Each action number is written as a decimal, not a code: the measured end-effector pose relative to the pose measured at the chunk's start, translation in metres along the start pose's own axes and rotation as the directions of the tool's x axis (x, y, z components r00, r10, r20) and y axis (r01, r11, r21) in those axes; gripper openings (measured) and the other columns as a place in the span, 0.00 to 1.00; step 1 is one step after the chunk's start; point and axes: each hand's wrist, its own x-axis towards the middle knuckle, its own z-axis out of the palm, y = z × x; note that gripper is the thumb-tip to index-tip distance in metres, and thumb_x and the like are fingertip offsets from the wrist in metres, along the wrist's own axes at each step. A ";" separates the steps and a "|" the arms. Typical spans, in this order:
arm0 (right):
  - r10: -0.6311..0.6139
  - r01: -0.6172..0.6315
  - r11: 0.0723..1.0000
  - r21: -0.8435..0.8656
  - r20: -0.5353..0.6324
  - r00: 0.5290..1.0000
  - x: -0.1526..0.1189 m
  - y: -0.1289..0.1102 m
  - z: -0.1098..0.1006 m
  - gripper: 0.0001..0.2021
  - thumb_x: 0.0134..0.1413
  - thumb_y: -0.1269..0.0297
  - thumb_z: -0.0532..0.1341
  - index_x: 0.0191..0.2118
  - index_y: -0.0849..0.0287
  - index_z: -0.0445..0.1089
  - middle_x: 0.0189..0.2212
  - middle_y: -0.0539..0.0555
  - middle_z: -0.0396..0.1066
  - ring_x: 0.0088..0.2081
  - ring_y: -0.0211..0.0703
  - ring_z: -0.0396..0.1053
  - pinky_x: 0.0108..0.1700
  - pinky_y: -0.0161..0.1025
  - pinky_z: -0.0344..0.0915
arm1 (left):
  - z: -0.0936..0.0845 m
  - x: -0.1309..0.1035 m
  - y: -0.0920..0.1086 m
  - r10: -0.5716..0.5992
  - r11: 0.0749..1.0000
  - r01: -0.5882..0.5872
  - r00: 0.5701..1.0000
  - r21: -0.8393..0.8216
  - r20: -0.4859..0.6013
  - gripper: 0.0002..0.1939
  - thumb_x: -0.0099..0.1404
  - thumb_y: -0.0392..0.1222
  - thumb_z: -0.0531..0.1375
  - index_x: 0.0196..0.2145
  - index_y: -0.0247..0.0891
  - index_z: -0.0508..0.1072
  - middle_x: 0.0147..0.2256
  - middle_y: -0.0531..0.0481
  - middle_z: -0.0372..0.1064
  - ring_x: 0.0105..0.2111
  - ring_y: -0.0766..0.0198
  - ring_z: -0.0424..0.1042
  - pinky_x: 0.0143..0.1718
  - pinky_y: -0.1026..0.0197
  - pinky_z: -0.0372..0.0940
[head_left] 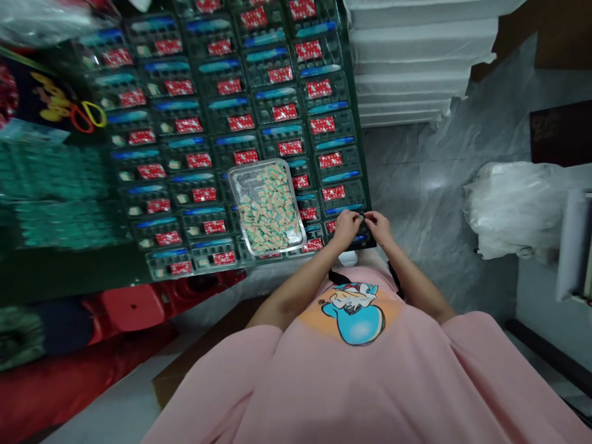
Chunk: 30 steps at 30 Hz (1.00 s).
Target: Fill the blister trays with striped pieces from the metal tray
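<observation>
At the table's near right corner, my left hand (348,228) and my right hand (378,227) come close together, almost touching. Both are closed with the fingertips pinched; something small and dark seems to be between them, too small to name. Beneath the hands lies the last clear plastic tray of the right column, partly covered by them, with a blue pen (345,209) just beyond. To the left, a clear plastic box (234,185) of small pink-and-green block-shaped pieces (271,213) rests on top of the trays.
Rows of clear trays hold blue pens and red patterned packets (330,160). At the left are scissors (87,117) with orange and yellow handles and teal packs (65,191). A red stool (132,307) stands below the table, and white plastic bags (513,206) lie at the right.
</observation>
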 end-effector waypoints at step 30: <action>0.006 -0.006 1.000 -0.004 0.082 0.997 0.014 -0.006 -0.005 0.05 0.48 0.65 0.59 0.32 0.56 0.70 0.30 0.49 0.72 0.33 0.41 0.66 0.42 0.38 0.64 | 0.010 -0.002 -0.013 0.053 0.993 -0.046 0.997 0.104 -0.062 0.05 0.64 0.34 0.59 0.34 0.38 0.75 0.33 0.47 0.71 0.36 0.59 0.69 0.41 0.58 0.63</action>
